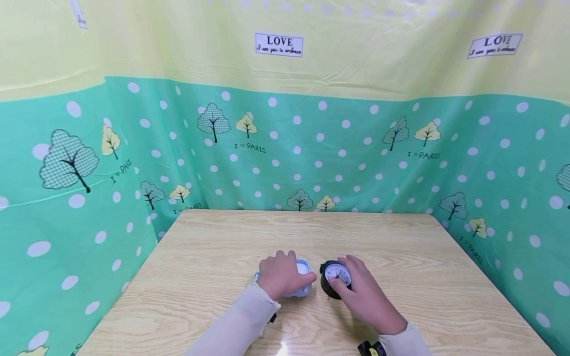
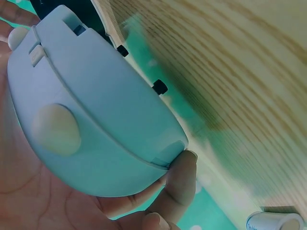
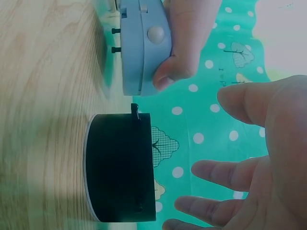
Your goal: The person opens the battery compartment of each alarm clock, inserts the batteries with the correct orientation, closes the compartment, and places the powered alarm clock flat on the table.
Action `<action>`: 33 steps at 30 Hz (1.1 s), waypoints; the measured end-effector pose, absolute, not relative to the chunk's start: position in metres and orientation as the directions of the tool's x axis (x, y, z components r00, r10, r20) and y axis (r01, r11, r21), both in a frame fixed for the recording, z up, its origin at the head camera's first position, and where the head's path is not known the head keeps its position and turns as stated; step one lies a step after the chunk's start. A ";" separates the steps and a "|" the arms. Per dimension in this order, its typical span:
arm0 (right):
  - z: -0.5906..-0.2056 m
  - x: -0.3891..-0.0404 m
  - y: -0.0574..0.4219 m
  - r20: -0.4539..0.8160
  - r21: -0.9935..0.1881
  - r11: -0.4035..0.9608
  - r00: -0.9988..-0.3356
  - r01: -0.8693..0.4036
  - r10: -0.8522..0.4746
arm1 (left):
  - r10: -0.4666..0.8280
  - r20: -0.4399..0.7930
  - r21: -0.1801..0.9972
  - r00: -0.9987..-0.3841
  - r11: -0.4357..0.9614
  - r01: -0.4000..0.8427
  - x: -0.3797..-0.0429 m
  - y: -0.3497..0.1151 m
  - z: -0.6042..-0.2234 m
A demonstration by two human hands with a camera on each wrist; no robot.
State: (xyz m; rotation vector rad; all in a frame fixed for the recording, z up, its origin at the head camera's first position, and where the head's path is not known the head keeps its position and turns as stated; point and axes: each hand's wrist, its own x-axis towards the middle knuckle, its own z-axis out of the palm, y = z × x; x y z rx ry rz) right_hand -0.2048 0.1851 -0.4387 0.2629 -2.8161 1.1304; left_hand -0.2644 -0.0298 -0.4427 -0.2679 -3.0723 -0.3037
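Note:
A light-blue rounded plastic case (image 2: 110, 110) with pale round knobs and two black pegs is in my left hand (image 1: 280, 274). The fingers curl round its ends, and the thumb presses on its side in the right wrist view. To its right, a black round alarm clock (image 1: 337, 279) shows its white dial in the head view. My right hand (image 1: 365, 296) hovers over this clock with fingers spread. In the right wrist view a gap separates those fingers from the black clock body (image 3: 120, 167).
Both things are on or just above a light wood-grain table (image 1: 213, 247). A green and yellow printed curtain (image 1: 311, 148) hangs round its back and sides. A small white cylinder with blue lettering (image 2: 273, 221) shows in the left wrist view's corner.

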 end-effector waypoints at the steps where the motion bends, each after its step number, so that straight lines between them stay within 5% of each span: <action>1: -0.439 -0.205 0.185 0.147 -0.678 0.710 -0.981 -0.191 -0.123 | 0.167 0.058 0.186 -0.984 0.967 0.175 -0.264 -0.030 -0.443; 33: -0.439 -0.203 0.184 0.169 -0.659 0.720 -0.976 -0.215 -0.137 | 0.203 0.097 0.219 -0.974 0.951 0.220 -0.254 -0.037 -0.429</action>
